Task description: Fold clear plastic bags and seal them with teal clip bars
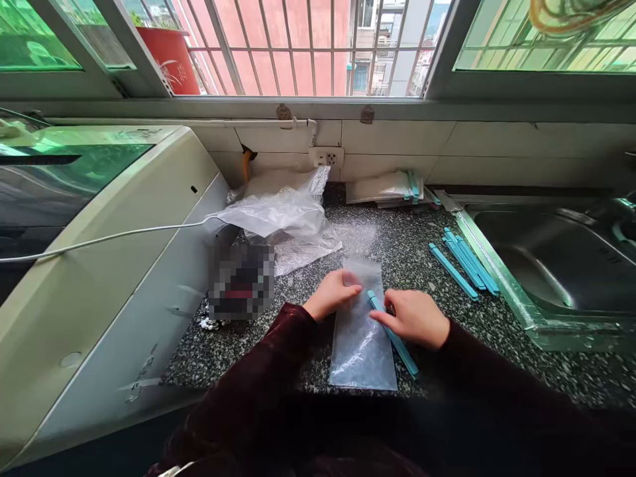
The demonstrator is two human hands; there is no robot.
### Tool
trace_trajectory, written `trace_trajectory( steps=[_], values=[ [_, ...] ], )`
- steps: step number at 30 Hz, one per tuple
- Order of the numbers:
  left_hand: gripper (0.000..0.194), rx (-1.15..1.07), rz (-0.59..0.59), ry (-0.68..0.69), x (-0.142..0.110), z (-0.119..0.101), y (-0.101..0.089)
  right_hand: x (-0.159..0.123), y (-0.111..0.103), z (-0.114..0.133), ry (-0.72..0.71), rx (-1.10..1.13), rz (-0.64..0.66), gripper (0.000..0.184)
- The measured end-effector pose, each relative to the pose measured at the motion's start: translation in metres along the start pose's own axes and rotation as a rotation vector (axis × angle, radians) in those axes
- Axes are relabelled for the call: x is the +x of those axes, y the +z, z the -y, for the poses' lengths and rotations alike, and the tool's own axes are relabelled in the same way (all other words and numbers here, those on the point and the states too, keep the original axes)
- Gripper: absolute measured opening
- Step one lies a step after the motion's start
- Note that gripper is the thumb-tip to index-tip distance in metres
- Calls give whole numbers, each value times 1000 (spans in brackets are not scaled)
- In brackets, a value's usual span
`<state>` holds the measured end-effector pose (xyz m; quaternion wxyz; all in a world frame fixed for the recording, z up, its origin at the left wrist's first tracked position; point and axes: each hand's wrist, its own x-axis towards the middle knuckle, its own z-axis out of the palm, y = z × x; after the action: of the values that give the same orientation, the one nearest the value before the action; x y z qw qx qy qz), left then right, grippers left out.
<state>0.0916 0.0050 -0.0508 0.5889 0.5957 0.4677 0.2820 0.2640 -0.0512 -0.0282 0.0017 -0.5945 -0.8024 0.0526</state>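
A clear flat plastic bag lies lengthwise on the speckled counter in front of me. My left hand is at the bag's upper left, thumb on top and fingers partly behind the film, pinching it. In my right hand is a light blue bag sealing clip, held between thumb and curled fingers. The clip slants across the bag's right side, its upper end near my left thumb. Whether that clip is one piece or two, I cannot tell.
Several blue clips lie beside the steel sink at right. Bags with blue clips are stacked by the wall. Crumpled plastic bags, a blurred dark object and a white appliance with a cable stand left.
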Motion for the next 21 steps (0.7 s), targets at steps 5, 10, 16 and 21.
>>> trace_trajectory(
  steps=[5,10,16,21],
  values=[
    [13,-75,-36,-16,-1,-5,-4,-18,-7,-4,0,-40,5,17],
    [16,-201,28,-26,-3,-8,-10,7,-18,-10,-142,-5,-349,19],
    [21,-249,74,124,-5,-11,-18,28,-8,-2,-312,-114,-553,18],
    [45,-264,40,149,-4,-8,-15,29,-1,-1,-366,-123,-600,19]
  ],
)
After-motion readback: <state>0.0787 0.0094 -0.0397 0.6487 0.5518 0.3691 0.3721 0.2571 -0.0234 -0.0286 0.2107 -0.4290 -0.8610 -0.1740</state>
